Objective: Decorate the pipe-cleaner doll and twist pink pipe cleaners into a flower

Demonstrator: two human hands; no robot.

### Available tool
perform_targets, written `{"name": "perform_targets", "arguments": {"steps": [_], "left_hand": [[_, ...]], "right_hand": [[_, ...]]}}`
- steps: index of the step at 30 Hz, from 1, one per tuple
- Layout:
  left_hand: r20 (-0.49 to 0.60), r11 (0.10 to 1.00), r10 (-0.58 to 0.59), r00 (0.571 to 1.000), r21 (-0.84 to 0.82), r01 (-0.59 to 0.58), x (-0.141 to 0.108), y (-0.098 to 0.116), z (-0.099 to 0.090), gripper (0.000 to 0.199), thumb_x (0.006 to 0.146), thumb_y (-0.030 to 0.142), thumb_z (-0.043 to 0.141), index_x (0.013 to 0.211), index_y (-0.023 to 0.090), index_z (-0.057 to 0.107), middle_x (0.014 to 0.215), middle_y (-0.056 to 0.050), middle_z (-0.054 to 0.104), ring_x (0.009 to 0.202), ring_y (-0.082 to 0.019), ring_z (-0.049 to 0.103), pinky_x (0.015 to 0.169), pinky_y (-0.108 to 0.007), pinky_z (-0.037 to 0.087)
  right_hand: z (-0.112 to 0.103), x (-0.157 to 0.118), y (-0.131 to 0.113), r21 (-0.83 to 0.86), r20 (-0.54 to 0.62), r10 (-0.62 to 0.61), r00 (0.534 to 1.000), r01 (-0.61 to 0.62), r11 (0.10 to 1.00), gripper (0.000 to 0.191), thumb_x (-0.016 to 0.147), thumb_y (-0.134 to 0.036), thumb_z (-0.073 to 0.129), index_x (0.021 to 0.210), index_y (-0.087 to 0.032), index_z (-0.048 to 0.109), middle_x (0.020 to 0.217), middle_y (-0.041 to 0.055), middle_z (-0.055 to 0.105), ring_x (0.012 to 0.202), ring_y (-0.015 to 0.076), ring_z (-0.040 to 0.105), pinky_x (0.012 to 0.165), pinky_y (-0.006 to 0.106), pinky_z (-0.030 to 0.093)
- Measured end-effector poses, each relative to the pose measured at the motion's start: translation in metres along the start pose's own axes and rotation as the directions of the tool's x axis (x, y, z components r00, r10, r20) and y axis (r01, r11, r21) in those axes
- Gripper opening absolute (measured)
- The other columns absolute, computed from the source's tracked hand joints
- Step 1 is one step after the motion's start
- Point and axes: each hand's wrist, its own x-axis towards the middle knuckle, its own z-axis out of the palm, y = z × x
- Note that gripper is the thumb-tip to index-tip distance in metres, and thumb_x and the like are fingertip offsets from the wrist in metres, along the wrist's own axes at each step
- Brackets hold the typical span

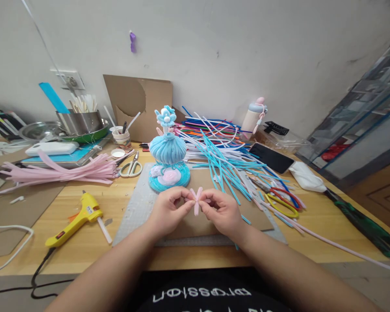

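Note:
Between my two hands is a small pink pipe-cleaner flower (pixel 196 207) with several looped petals. My left hand (pixel 172 208) pinches it from the left with thumb and forefinger. From the other side my right hand (pixel 221 211) grips it the same way, and the fingers partly hide its side petals. Just behind my left hand stands a blue pipe-cleaner figure (pixel 167 149), pleated and topped with a blue flower. Its round base (pixel 156 184) is blue with a pink patch. Under my hands lie a cardboard sheet (pixel 195 229) and a grey cutting mat (pixel 130 225).
A yellow glue gun (pixel 74 223), white-handled scissors (pixel 131 168) and a pink pipe-cleaner bundle (pixel 61 171) lie to the left. Loose blue pipe cleaners (pixel 221 164), yellow-and-red-handled tools (pixel 282 203), a phone (pixel 271 157) and a bottle (pixel 251 119) are on the right.

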Motion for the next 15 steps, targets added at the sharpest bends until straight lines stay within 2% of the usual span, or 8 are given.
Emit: {"name": "perform_targets", "arguments": {"steps": [15], "left_hand": [[0.01, 1.0, -0.003, 1.0, -0.008, 0.003, 0.0004, -0.0008, 0.0002, 0.007, 0.08, 0.023, 0.06, 0.078, 0.017, 0.062, 0.074, -0.001, 0.064, 0.065, -0.01, 0.055, 0.059, -0.021, 0.04]], "right_hand": [[0.0001, -0.0003, 0.0018, 0.002, 0.004, 0.022, 1.0, -0.022, 1.0, 0.01, 0.086, -0.026, 0.055, 0.083, -0.018, 0.06, 0.07, -0.0003, 0.057, 0.05, 0.0069, 0.045, 0.043, 0.019, 0.033]]}}
